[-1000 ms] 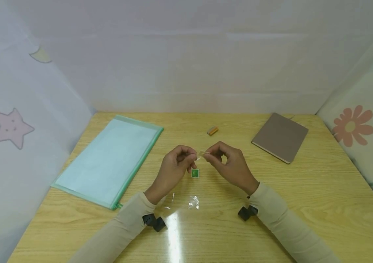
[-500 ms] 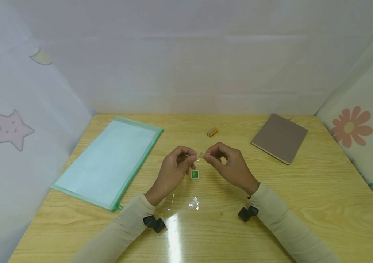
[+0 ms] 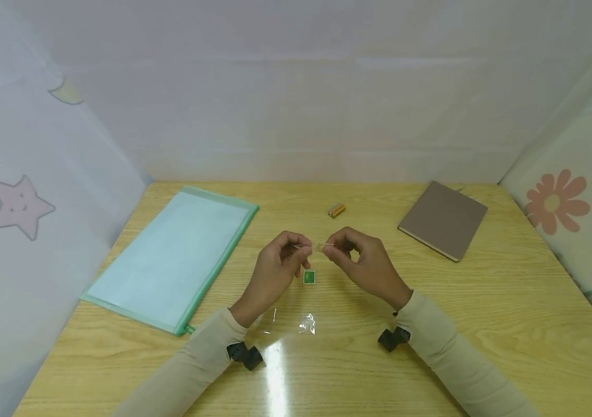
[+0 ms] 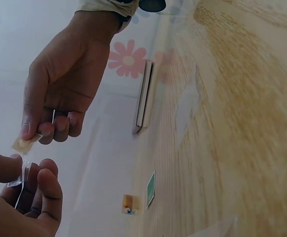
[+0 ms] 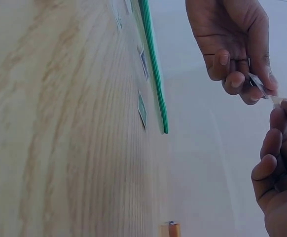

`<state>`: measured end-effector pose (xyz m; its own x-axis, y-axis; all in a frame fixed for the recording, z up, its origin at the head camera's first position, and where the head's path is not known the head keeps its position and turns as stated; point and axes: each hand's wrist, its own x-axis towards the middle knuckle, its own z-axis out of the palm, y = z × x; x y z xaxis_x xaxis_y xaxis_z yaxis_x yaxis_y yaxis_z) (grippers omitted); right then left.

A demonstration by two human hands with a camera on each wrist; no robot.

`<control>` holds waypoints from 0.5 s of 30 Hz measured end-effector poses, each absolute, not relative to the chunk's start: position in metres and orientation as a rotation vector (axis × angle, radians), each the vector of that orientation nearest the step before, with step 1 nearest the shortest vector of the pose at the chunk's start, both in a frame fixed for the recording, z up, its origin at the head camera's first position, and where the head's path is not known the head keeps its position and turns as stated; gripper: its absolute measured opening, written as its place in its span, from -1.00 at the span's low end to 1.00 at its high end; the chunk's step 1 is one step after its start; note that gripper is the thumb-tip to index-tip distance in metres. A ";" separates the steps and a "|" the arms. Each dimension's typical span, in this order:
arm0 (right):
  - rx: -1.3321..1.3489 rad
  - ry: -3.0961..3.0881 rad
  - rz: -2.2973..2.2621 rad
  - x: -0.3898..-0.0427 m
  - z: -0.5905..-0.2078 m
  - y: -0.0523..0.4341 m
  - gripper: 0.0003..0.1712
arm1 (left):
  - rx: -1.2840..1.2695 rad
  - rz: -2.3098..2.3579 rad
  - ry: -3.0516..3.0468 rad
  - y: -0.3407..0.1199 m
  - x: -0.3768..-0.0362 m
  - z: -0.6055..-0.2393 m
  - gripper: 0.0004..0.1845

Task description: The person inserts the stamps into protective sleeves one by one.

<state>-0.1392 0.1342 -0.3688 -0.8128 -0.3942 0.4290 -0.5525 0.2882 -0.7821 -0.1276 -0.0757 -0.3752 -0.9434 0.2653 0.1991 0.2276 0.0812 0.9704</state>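
Note:
My left hand [image 3: 277, 263] pinches a small clear plastic sleeve [image 4: 16, 181] between thumb and fingers. Opposite it, my right hand [image 3: 366, 260] pinches a small pale, yellowish stamp-like square [image 4: 22, 144] by its edge. The square's near corner meets the sleeve in the right wrist view, with both hands raised above the table. Flat on the wood below them lies a green stamp-like square [image 3: 309, 277] with a white border. A second, bluish square [image 5: 143, 64] shows beyond it in the right wrist view.
Clear plastic pieces [image 3: 307, 324] lie on the table [image 3: 358, 370] between the forearms. A green-edged zip folder [image 3: 171, 260] is at left, a brown notebook [image 3: 443, 221] at back right. Behind the hands sits a small orange-and-grey object [image 3: 336, 209].
Both hands keep their pinch and nearly the same place. Between the fingertips, the pale square and the clear plastic have shifted slightly. The head view has tilted a little.

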 end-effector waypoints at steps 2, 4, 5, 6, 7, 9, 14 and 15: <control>0.879 -2.414 1.567 -0.138 -0.369 0.134 -0.95 | 0.519 2.040 2.301 -0.075 -0.127 -0.375 -0.81; 0.879 -2.428 1.569 -0.138 -0.369 0.134 -0.95 | 0.513 2.039 2.306 -0.075 -0.126 -0.374 -0.82; 0.881 -2.432 1.566 -0.138 -0.369 0.134 -0.95 | 0.515 2.037 2.309 -0.075 -0.126 -0.374 -0.82; 0.883 -2.434 1.563 -0.138 -0.369 0.134 -0.95 | 0.516 2.038 2.309 -0.075 -0.126 -0.373 -0.82; 0.885 -2.432 1.562 -0.137 -0.368 0.134 -0.95 | 0.519 2.039 2.308 -0.075 -0.126 -0.373 -0.82; 0.890 -2.429 1.559 -0.138 -0.368 0.134 -0.95 | 0.526 2.042 2.306 -0.075 -0.126 -0.373 -0.82; 0.897 -2.412 1.563 -0.138 -0.368 0.134 -0.94 | 0.545 2.051 2.296 -0.076 -0.127 -0.376 -0.81; 0.899 -2.408 1.560 -0.138 -0.368 0.134 -0.94 | 0.547 2.054 2.292 -0.076 -0.127 -0.376 -0.81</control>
<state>-0.1383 0.1341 -0.3683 -0.8129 -0.4069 0.4167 -0.5466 0.2858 -0.7871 -0.1269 -0.0757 -0.3758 -0.9386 0.2669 0.2186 0.2464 0.0753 0.9662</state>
